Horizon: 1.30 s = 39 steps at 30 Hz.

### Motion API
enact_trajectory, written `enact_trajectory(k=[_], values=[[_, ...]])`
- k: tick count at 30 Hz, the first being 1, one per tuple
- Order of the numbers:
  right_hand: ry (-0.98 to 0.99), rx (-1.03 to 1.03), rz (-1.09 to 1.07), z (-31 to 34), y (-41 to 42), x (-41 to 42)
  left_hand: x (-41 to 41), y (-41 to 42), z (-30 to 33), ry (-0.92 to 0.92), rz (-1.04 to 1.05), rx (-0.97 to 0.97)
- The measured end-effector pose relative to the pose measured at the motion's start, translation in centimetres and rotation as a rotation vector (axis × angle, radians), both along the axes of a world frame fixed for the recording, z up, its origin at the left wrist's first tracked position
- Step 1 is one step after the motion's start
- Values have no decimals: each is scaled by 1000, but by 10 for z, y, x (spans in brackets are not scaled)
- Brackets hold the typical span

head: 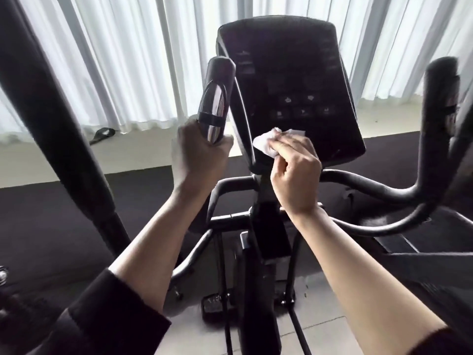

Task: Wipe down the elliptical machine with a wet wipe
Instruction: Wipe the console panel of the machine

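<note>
The black elliptical machine fills the view, with its dark console (289,80) tilted toward me at the centre. My right hand (294,172) pinches a crumpled white wet wipe (268,143) and presses it against the console's lower left edge. My left hand (197,155) grips the bottom of the left inner handlebar (216,98), whose metal sensor plate shines above my fingers. The right inner handlebar (440,103) stands untouched at the right.
A thick black moving arm (51,111) crosses the left side. White curtains (128,60) hang behind, above a pale sill with a black strap (102,134). Curved black bars (371,190) run right under the console. The machine's post and base stand on grey floor tiles (320,329).
</note>
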State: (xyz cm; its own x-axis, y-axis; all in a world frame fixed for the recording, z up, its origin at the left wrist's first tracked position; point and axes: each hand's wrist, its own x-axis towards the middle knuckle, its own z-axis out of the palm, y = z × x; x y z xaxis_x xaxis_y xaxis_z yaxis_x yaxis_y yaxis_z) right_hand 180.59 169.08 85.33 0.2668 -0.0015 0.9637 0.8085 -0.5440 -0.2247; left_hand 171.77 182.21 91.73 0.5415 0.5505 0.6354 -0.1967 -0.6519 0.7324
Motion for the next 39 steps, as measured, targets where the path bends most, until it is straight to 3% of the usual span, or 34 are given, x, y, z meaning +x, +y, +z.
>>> enact_trajectory(k=[3, 16, 21, 26, 31, 34, 39], values=[[78, 44, -40, -11, 1, -13, -4, -3, 2, 22, 7, 5], [77, -272, 7, 24, 0, -7, -12, -12, 7, 96, 60, -68], [139, -185, 88, 66, 21, 13, -10, -12, 9, 101, 71, -80], [22, -369, -1, 38, 21, 17, -17, -2, 14, 170, -122, -72], [36, -464, -15, 55, 20, 29, -13, -1, 58, 309, -500, -415], [183, -547, 38, 86, 26, 40, -3, -10, 77, 171, -453, -350], [69, -571, 108, 55, -3, 13, 5, -8, 69, 133, -350, -226]])
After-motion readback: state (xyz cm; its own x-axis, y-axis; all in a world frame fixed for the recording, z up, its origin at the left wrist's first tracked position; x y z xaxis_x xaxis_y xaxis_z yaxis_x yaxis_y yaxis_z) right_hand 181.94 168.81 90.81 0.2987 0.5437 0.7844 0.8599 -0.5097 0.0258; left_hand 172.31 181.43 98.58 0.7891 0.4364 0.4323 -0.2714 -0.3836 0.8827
